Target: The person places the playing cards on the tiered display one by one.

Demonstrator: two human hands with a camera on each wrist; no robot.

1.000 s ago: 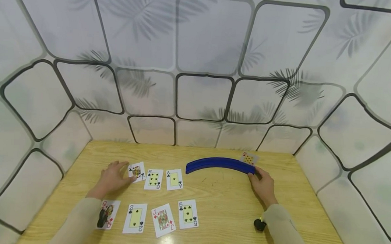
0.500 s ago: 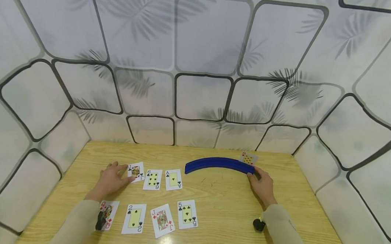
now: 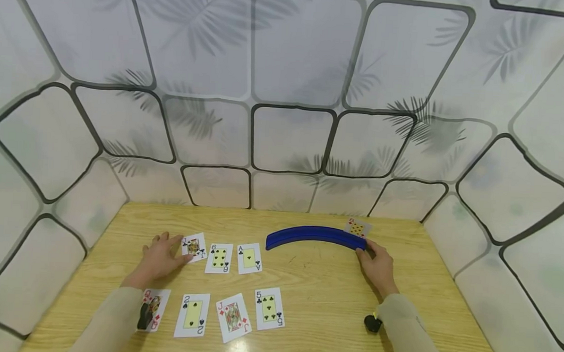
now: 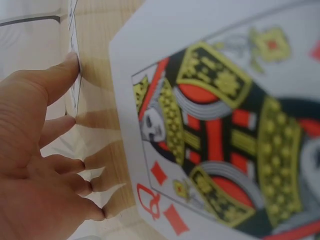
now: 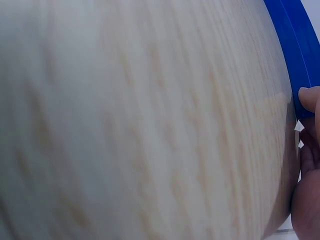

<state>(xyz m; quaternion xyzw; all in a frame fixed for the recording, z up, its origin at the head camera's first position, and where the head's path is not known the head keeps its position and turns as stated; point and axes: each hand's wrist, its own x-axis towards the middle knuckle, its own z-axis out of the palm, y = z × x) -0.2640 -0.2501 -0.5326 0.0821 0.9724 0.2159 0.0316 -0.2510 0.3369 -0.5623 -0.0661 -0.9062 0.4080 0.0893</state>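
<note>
My left hand (image 3: 159,258) rests at the left edge of the jack of clubs (image 3: 195,247), thumb on its lower part and index fingertip by its upper corner. The other fingers are spread, tips down on the table in the left wrist view. At the back right, my right hand (image 3: 378,265) pinches the right end of a curved blue playing card holder (image 3: 314,233), thumb in front. A red-suit number card (image 3: 357,228) stands at the holder's right part. Beside the jack lie the six of spades (image 3: 219,258) and the ace of clubs (image 3: 250,258).
In the front row lie the queen of diamonds (image 3: 159,305), partly under the left wrist's camera, the two of spades (image 3: 192,316), the jack of diamonds (image 3: 233,317) and the five of clubs (image 3: 269,308). Patterned walls (image 3: 291,139) enclose the wooden table (image 3: 323,300).
</note>
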